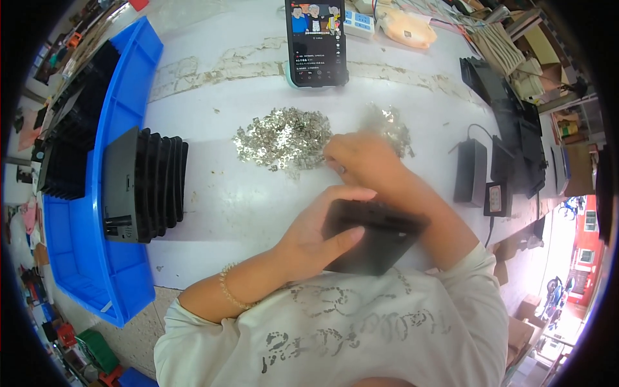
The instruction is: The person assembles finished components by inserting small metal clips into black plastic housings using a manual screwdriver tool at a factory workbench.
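My left hand (308,227) grips a black plastic housing (373,242) close to my body, thumb across its face; motion blurs the housing. Beyond it, my right hand (362,155) is at the right edge of a pile of small shiny metal clips (284,137). Its fingers are drawn together, and whatever lies between them is too small or hidden to make out. A smaller heap of similar metal pieces (394,126) lies just past the right hand, partly covered by it and blurred.
On the left, a row of black housings (145,187) stands against a long blue bin (103,251) holding more black parts. A phone (316,45) stands at the back near a power strip (359,24). To the right are a black adapter (471,171) and stacked black parts (516,129).
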`<state>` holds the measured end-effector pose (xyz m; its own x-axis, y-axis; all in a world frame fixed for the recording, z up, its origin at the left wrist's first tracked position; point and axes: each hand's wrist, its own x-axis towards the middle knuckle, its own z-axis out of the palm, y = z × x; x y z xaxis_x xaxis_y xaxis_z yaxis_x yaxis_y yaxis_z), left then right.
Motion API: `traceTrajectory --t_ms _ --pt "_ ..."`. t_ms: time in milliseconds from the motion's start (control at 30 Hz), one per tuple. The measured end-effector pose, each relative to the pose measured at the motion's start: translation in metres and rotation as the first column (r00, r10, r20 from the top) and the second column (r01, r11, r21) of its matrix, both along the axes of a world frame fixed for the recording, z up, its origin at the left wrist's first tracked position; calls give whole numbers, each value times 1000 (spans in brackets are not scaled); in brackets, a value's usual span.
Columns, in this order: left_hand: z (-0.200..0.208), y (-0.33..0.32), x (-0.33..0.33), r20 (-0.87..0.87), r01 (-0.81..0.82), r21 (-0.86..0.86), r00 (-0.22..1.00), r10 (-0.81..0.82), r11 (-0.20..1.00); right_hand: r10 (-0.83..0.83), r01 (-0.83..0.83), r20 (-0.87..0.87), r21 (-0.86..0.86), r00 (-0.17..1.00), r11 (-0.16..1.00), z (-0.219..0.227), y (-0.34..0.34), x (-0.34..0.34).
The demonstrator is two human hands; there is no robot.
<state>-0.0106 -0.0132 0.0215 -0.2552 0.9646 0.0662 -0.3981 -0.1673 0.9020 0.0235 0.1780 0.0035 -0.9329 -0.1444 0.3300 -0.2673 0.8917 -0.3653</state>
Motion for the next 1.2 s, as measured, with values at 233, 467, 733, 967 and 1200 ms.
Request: traceTrajectory --t_ms 233,467,733,967,1200 --pt "3 0 -1 49 -1 24 999 0 1000 -93 92 -8 -94 996 991 10 -4 6" --pt "3 1 -1 38 -20 -19 999 21 1000 -60 63 21 -188 998 980 17 -8 0" --pt "3 1 0 33 -27 -6 999 27 1000 -33 56 126 -188 991 981 10 -6 -5" --pt "-1 3 -4 75 -30 -39 997 33 999 -74 87 73 -203 995 975 13 -2 -2" --pt "-2 5 -5 45 -56 -86 997 60 995 -33 50 102 -176 994 983 13 4 2"
